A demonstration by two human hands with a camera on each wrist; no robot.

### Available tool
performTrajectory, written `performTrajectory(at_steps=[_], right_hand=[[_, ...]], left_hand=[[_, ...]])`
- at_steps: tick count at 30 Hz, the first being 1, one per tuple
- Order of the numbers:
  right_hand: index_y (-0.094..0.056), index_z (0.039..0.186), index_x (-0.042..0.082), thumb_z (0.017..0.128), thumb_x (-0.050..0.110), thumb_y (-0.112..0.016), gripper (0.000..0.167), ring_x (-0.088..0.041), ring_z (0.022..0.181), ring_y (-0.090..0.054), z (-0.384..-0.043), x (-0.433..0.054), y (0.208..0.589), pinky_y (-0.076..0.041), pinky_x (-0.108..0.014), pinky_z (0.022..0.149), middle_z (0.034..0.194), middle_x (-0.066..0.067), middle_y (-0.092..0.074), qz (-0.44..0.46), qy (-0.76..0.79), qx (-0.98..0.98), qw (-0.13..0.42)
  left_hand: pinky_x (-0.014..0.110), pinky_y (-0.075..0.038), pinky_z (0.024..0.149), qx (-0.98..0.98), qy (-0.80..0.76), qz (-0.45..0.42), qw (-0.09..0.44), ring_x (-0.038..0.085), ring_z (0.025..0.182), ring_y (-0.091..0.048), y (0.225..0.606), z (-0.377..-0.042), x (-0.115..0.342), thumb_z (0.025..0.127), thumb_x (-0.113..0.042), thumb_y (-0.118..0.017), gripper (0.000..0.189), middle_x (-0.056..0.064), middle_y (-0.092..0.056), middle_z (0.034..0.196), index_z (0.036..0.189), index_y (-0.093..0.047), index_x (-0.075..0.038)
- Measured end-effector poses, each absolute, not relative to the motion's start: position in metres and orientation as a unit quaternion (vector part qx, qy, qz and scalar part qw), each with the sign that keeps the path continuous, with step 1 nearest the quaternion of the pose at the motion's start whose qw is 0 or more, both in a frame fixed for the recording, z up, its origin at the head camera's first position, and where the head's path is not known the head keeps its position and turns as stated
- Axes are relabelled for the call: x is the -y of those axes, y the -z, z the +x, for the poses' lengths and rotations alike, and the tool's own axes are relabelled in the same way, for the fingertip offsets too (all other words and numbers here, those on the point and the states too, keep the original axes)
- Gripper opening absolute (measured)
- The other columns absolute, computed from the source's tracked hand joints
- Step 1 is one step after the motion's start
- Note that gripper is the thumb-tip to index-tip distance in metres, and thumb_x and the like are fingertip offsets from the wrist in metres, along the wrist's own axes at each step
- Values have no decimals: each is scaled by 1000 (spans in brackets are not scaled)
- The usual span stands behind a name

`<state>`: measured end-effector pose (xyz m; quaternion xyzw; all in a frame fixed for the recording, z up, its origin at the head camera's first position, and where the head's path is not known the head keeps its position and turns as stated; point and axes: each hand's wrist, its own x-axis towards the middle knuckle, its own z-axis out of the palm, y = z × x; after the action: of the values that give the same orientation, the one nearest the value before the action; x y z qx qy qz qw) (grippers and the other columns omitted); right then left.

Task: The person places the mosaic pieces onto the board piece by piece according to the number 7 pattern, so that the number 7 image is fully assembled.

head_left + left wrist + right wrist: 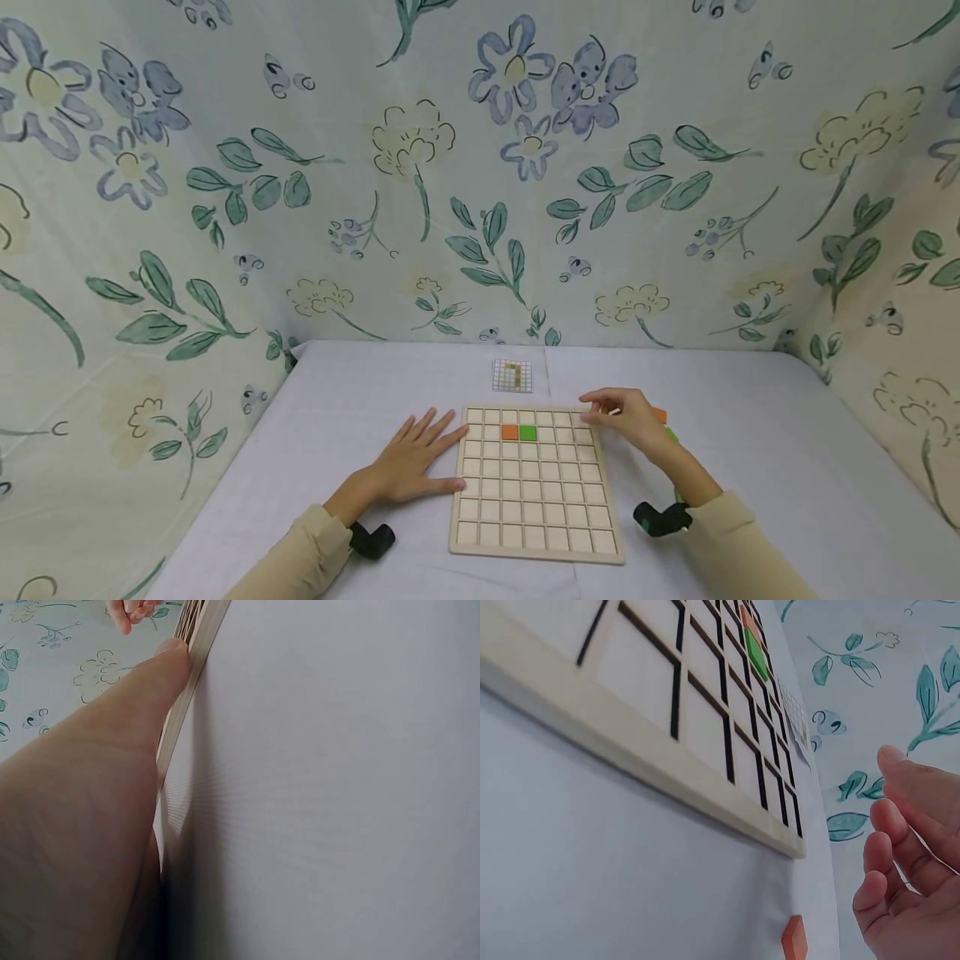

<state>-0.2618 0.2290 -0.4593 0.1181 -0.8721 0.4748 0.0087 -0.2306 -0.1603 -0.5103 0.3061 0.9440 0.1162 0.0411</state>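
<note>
A wooden grid board (536, 557) lies on the white-covered table. In one of its upper rows an orange square tile (510, 432) sits beside a green square tile (528, 432). My left hand (416, 462) lies flat with fingers spread, its thumb and a fingertip at the board's left edge. Over the board's upper right corner is my right hand (622, 417), its fingers loosely bent. The right wrist view shows nothing between the right thumb (922, 780) and fingers.
A small printed grid card (512, 376) lies behind the board. Right of the board, an orange piece (660, 415) and a green piece (672, 434) are partly hidden by the right hand and wrist. A floral cloth (480, 183) hangs behind the table.
</note>
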Motion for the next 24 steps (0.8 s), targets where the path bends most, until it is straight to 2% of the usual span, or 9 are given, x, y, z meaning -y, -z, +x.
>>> performTrajectory(at_steps=[7, 11, 19, 24], right_hand=[[-69, 117, -6, 87, 11, -79, 36, -20, 73, -58, -263, -256, 464, -48, -29, 55, 81, -7, -59, 74, -469, 880, 18], [-70, 117, -6, 86, 10, -79, 36, -18, 76, -56, -265, -269, 469, -44, -25, 56, 83, -6, -58, 46, -467, 883, 21], [-69, 116, -8, 83, 5, -80, 37, -21, 80, -49, -267, -283, 478, -44, -24, 58, 90, -10, -60, 47, -452, 890, 17], [-69, 115, -9, 83, 1, -79, 36, -20, 78, -47, -267, -289, 483, -41, -22, 58, 87, -9, -57, 51, -452, 890, 8]], left_hand=[[59, -1, 118, -945, -115, 303, 46, 34, 152, -1, 509, -230, 160, 88, -82, -38, 91, 3, -9, 167, 161, -19, -31], [59, -1, 118, -945, -114, 303, 45, 34, 152, -1, 510, -230, 160, 88, -82, -37, 91, 3, -9, 167, 161, -19, -31], [58, 0, 118, -946, -116, 299, 43, 32, 152, 0, 512, -231, 160, 87, -83, -36, 91, 2, -8, 167, 161, -19, -33], [58, -1, 118, -946, -119, 299, 45, 33, 152, 0, 512, -230, 160, 88, -83, -37, 90, 3, -9, 167, 161, -20, -32]])
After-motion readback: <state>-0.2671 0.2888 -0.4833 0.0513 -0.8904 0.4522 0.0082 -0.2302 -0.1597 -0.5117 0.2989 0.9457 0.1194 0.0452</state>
